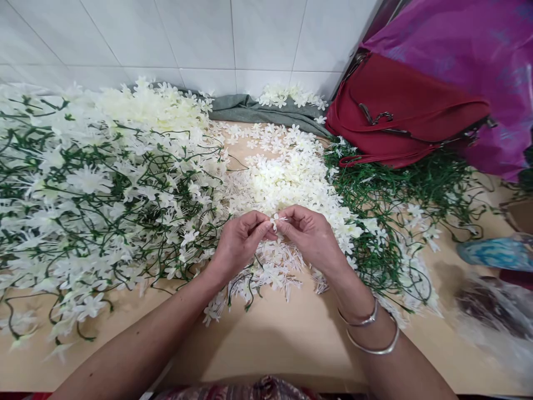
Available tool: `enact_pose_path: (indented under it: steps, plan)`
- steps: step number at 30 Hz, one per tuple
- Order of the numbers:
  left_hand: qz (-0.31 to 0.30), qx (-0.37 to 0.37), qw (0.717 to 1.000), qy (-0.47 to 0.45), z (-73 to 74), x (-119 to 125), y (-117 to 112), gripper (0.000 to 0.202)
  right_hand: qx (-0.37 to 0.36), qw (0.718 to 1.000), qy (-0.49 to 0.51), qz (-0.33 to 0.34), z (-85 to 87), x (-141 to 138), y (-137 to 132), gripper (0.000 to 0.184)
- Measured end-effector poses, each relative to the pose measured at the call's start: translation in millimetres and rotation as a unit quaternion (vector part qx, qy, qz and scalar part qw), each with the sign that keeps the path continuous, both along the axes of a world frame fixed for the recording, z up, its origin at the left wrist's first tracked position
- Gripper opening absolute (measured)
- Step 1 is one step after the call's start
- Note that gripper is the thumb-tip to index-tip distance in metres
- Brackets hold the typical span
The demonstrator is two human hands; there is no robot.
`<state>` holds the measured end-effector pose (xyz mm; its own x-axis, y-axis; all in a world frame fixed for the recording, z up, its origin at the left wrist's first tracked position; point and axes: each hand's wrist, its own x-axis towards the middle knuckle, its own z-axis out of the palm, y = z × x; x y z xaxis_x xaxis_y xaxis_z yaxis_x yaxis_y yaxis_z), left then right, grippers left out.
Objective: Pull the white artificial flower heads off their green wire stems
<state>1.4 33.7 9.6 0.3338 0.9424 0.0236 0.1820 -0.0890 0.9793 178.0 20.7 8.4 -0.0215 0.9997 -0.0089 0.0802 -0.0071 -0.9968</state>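
My left hand (240, 240) and my right hand (310, 233) meet at the centre, fingers pinched together on one small white artificial flower (276, 220). Just beyond them lies a heap of loose white flower heads (283, 172) on the tan floor. Under my hands are scattered white spiky flower pieces (287, 266). Two silver bangles (370, 333) circle my right wrist.
A big tangle of green wire stems with white flowers (91, 189) fills the left. Bare green stems (395, 205) pile up on the right, below a red handbag (400, 111) and purple cloth (466, 50). Grey cloth (258, 111) lies by the tiled wall. A clear plastic bag (495, 311) sits at the right.
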Motion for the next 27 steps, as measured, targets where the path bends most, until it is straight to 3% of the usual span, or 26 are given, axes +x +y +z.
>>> enact_pose_path:
  steps: [7, 12, 16, 18, 20, 23, 25, 27]
  plan:
    - [-0.021, -0.016, 0.999, -0.031, -0.1, -1.0, 3.6, 0.025, -0.008, 1.0, 0.01, -0.003, 0.8, -2.0, 0.0, 0.021]
    - [-0.044, -0.016, 0.995, -0.086, 10.8, 1.6, 0.2, 0.025, 0.016, 0.998, 0.064, -0.02, 8.4, 3.7, -0.3, 0.026]
    - [-0.017, 0.026, 0.996, -0.082, 25.6, -2.0, -3.9, 0.019, 0.096, 0.988, 0.079, -0.088, 14.5, 15.5, 1.3, 0.018]
    - [0.041, 0.097, 0.993, -0.045, 35.3, -9.7, -2.0, 0.021, 0.132, 0.981, 0.06, -0.126, 17.0, 22.3, 2.1, 0.016]
    - [0.165, 0.223, 0.961, 0.015, 46.2, -19.9, 2.6, 0.027, 0.163, 0.971, 0.03, -0.174, 19.8, 29.2, 2.5, 0.015]
    - [0.311, 0.397, 0.858, 0.097, 60.7, -31.3, 8.9, 0.051, 0.198, 0.95, -0.003, -0.241, 23.7, 38.5, 2.7, 0.014]
    - [0.349, 0.443, 0.814, 0.135, 64.5, -31.3, 9.1, 0.056, 0.202, 0.941, -0.036, -0.27, 24.6, 43.1, 3.0, 0.013]
    - [0.346, 0.474, 0.795, 0.152, 60.7, -25.0, 5.8, 0.053, 0.199, 0.933, -0.097, -0.284, 23.2, 45.8, 3.5, 0.01]
